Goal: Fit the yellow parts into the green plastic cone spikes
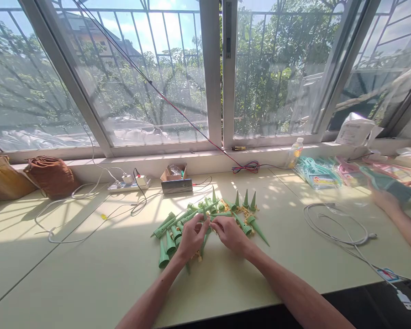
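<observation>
My left hand (pixel 192 235) is closed around a green plastic spike (pixel 205 211), whose upper part shows above the fingers. Close beside it, my right hand (pixel 230 232) is pinched at the same spot; whatever its fingertips hold is hidden or too small to name. Around both hands lies a loose pile of green cone-shaped spikes (pixel 163 257), some with open round ends towards me. Three spikes (pixel 245 200) stand upright behind my right hand. Small yellow plastic pieces (pixel 252 214) are scattered among them, and a few lie under my hands.
At the right, a co-worker's hand (pixel 385 201) holds a blurred green item near packed dustpan-like goods (pixel 320 173). A coiled white cable (pixel 335 228) lies nearer. Behind the pile are a small cardboard box (pixel 174 178), a power strip (pixel 129 184) and a bottle (pixel 295 153); brown bags (pixel 51 176) stand left.
</observation>
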Motion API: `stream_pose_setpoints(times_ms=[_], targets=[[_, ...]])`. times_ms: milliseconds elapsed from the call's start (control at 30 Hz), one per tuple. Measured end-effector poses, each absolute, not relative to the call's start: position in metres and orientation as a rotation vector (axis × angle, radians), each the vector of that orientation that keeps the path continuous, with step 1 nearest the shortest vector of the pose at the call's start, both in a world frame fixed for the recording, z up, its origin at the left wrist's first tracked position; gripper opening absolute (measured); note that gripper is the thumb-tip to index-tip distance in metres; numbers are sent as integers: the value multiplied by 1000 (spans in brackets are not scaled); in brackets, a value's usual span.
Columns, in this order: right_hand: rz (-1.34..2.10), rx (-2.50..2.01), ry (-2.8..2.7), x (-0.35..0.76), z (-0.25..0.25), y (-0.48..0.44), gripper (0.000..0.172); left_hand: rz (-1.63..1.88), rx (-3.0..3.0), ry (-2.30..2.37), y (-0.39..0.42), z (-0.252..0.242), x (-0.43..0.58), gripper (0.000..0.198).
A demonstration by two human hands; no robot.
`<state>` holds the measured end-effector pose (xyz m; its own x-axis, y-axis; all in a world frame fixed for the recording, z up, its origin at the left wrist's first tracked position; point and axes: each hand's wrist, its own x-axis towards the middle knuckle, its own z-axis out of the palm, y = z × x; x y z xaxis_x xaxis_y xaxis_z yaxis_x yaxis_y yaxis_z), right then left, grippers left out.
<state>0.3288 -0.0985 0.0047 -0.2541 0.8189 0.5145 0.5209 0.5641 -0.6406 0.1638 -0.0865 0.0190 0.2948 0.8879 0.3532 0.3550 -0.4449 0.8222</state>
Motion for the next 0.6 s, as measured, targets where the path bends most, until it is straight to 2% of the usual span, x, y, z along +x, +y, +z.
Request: stream_pose_setpoints(times_ms=[600], targets=[[402,-1160,-1974,330,2,-99,16,1171,1921,1098,-87,18,166,28]])
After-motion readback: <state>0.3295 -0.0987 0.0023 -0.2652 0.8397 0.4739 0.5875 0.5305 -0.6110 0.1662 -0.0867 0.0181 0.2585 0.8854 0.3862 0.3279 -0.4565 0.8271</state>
